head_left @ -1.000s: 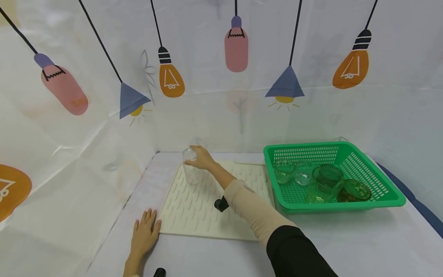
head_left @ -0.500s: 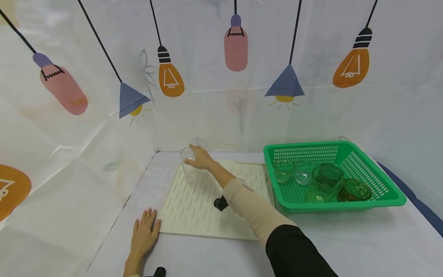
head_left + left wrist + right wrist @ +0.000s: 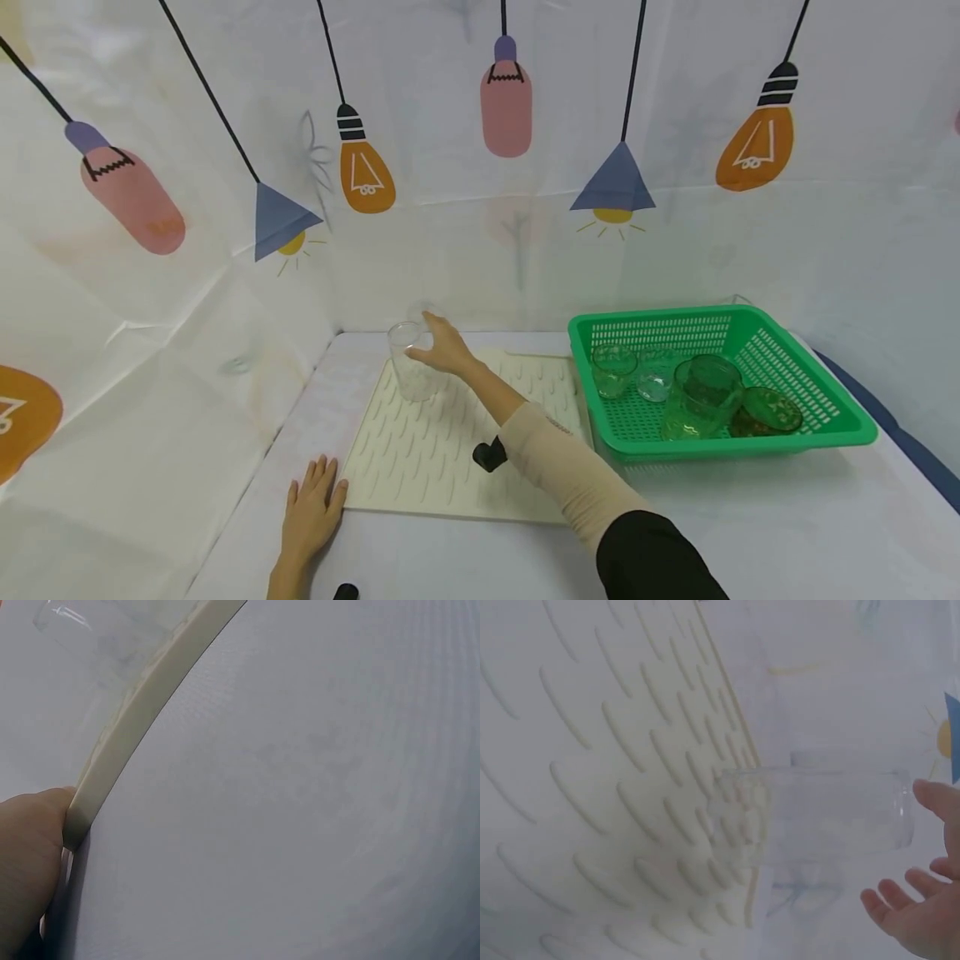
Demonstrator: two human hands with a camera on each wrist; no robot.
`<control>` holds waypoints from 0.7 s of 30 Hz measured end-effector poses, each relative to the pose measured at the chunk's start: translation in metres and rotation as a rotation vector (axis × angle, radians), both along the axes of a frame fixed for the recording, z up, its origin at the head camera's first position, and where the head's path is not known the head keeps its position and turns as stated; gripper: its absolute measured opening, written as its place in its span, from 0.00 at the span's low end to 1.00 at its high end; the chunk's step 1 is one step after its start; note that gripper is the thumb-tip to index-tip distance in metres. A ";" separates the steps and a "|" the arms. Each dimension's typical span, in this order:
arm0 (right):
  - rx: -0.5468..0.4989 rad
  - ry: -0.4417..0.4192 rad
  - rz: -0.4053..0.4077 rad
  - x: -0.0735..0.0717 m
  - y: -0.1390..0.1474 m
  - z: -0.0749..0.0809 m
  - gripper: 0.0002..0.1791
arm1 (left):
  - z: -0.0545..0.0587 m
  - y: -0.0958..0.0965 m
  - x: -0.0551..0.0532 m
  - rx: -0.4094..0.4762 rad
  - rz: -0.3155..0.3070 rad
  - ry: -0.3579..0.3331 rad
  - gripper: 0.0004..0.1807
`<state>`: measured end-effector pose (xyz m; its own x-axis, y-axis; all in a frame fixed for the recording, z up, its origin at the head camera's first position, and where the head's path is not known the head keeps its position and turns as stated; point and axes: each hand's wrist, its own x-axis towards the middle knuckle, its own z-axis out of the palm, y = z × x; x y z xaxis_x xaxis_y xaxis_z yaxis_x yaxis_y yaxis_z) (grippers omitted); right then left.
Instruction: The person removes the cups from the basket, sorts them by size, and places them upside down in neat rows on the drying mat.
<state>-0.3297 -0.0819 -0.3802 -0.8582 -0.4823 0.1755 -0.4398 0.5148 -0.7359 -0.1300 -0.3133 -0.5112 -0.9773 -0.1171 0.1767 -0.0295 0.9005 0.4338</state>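
A clear drinking glass [image 3: 407, 367] stands upright at the back left of the cream ridged mat [image 3: 450, 467]. Just to its right, my right hand [image 3: 444, 348] has its thumb and fingers spread. The right wrist view has a gap between that hand [image 3: 930, 900] and the rim of the glass [image 3: 832, 814]. My left hand [image 3: 311, 512] lies on the table by the mat's front left corner, fingers extended. Its thumb side [image 3: 34, 855] touches the mat's edge [image 3: 127, 735] in the left wrist view.
To the right of the mat sits a green plastic basket [image 3: 720, 450] holding several glasses, among them a green-looking tumbler [image 3: 697, 404] and a brown glass piece [image 3: 768, 414]. A white sheet [image 3: 450, 250] with printed lamps hangs behind the table.
The right hand has let go of the glass and drawn back slightly to the right. The glass stays on the mat. The left hand keeps its place.
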 end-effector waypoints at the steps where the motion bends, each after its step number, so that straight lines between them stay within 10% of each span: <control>1: -0.021 0.007 0.002 0.002 0.003 0.001 0.42 | 0.000 0.000 0.000 -0.003 0.000 -0.005 0.29; 10: -0.131 0.107 0.007 0.008 0.033 -0.005 0.38 | 0.000 0.001 0.001 -0.012 0.018 -0.054 0.29; 21: -0.144 0.170 -0.007 0.066 0.092 0.010 0.32 | -0.002 -0.002 -0.002 -0.015 0.018 -0.066 0.30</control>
